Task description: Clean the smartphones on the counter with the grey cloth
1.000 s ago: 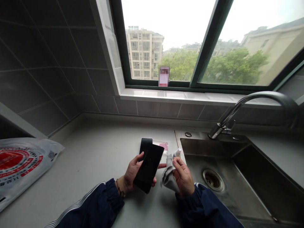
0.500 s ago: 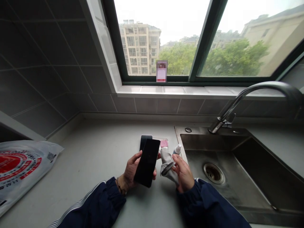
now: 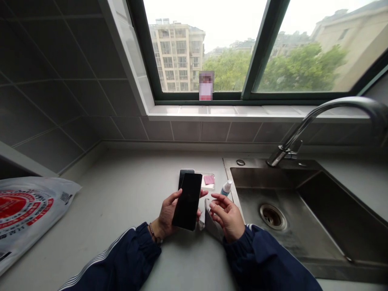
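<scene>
Nearest, a dark phone [image 3: 188, 201] is gripped by the left hand [image 3: 165, 212], with the thumb laid on its left edge and the fingers wrapped behind. Its long axis runs near to far, tipped slightly right at the far end, with the screen turned up. Just right of it, a grey cloth [image 3: 209, 219] is held in the right hand [image 3: 228, 216], whose fingers are half curled and pointed left toward the phone's right edge. The cloth lies between the hands; whether it touches the phone cannot be told. Farther on the counter [image 3: 121, 194] are seen a second phone [image 3: 181, 178], a clear case [image 3: 208, 180] with a pink patch, and a spray bottle [image 3: 226, 188]. Two phones, one cloth, one case and one bottle are counted. The sink [image 3: 273, 178] lies right, and a printed bag [image 3: 27, 210] lies far left.
</scene>
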Motion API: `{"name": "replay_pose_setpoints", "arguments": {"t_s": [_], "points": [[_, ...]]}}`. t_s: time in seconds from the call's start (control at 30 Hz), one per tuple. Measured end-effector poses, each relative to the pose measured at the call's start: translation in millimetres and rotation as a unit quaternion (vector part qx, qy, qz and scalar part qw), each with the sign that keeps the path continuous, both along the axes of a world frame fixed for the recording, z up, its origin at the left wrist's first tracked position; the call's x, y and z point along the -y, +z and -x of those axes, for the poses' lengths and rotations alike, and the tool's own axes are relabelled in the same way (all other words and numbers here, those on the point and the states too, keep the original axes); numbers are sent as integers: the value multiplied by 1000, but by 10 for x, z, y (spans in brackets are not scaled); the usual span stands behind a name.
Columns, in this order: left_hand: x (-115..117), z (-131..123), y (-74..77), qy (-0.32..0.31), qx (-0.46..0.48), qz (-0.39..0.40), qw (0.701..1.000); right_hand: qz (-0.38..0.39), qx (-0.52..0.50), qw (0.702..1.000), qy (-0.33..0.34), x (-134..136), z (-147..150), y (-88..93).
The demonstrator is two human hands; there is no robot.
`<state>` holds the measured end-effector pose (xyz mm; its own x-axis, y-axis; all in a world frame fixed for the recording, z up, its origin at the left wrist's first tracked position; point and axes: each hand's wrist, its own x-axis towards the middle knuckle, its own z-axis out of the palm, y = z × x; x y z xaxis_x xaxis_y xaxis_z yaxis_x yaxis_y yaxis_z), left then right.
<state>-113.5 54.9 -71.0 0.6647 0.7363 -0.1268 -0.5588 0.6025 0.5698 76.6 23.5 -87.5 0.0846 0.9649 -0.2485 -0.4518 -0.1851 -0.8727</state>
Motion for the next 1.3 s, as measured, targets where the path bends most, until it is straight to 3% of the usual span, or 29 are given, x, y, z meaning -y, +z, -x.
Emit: {"name": "replay_pose_setpoints", "arguments": {"t_s": [0.13,0.27,0.37,0.53,0.83,1.13,1.3], "points": [[-14,13,-13,4,-1,9,1000,-38,57,997,-19,-1,-22,-4],[2,3,32,2,2,8,1000,-101,112,984,-93,33,-81,22],[36,-8,59,-36,10,7,999,-141,148,967,-153,58,-116,47],[94,-1,30,-100,10,-5,995,-173,179,949,-193,56,-124,73],[55,21,-6,-48,-16,-8,999,-220,190,929,-229,82,-166,268],[67,-9,26,-71,-3,-25,997,-144,49,940,-307,-117,-366,276],[96,-3,28,-93,-36,-31,995,-123,13,941,-315,-152,-420,319]]}}
